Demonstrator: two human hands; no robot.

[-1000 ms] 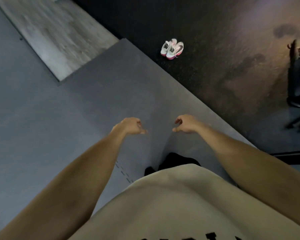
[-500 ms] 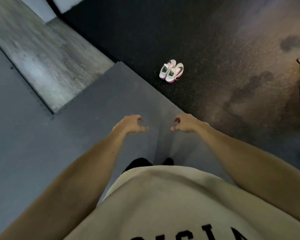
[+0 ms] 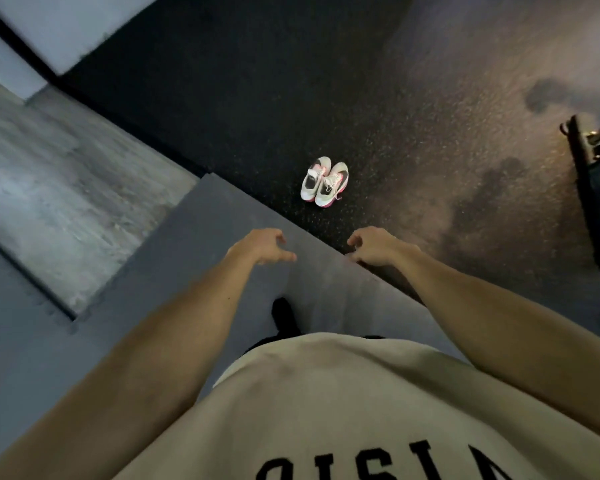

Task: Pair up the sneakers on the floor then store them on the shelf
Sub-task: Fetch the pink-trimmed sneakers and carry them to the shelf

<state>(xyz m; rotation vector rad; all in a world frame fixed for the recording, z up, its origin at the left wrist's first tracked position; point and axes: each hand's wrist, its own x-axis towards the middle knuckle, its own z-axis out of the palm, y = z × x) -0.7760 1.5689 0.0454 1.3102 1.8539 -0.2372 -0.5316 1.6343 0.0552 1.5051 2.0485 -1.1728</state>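
Note:
Two white sneakers with pink soles and dark markings (image 3: 324,183) stand side by side, touching, on the dark speckled floor ahead of me. My left hand (image 3: 262,247) and my right hand (image 3: 373,245) hang in front of me, well short of the sneakers, fingers loosely curled and apart, holding nothing. Both bare forearms reach in from the bottom corners. No shelf is in view.
A grey mat (image 3: 194,258) lies under me, its edge running diagonally just before the sneakers. A pale wooden floor strip (image 3: 56,188) is at the left. Black equipment (image 3: 596,188) stands at the right edge. My dark shoe (image 3: 283,315) shows below my beige shirt.
The sneakers have come closer and lower in view as I walk toward them. My hands stay out in front, empty, now over the mat's edge.

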